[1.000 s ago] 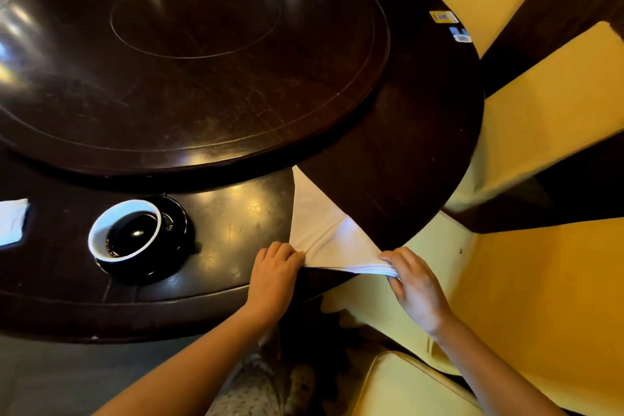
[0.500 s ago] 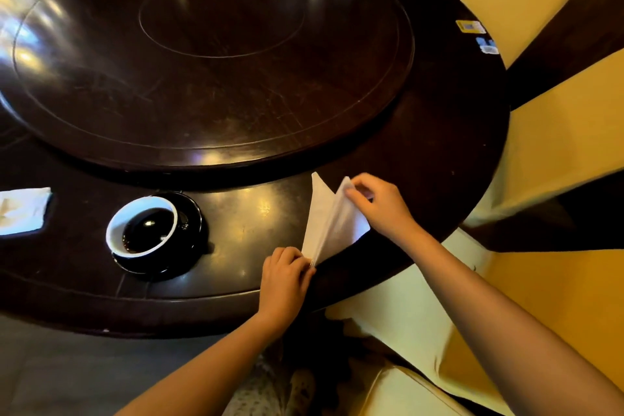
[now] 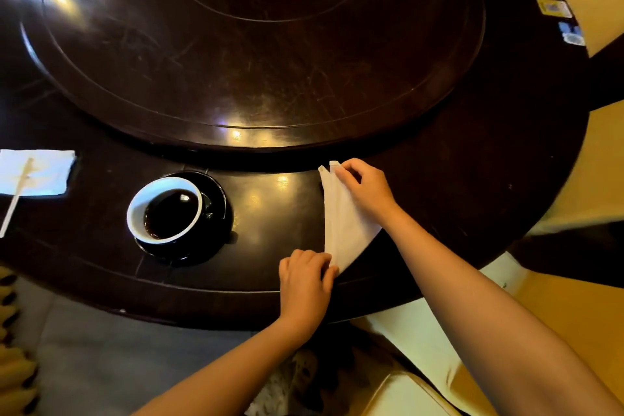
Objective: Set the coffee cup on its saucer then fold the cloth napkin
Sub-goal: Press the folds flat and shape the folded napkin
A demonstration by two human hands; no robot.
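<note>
Cup [image 3: 165,209] sits on its saucer [image 3: 216,213] at lower left – done – while left hand [image 3: 305,280] pins and right hand [image 3: 366,187] pinches the half-folded napkin [image 3: 342,230] at centre.

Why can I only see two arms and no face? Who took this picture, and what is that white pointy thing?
The camera sits on the person's head and looks down, so you see what they see: only their own arms. There is no robot here, just two bare hands.

They are at a dark round table with a big turning disc in the middle. A white-rimmed coffee cup full of dark coffee stands on its black saucer.

The white pointy thing is a cloth napkin, folded into a long triangle. The left hand pins its near tip to the table. The right hand pinches the far tip.

At the far left lies a white paper with a thin stick across it.
</note>
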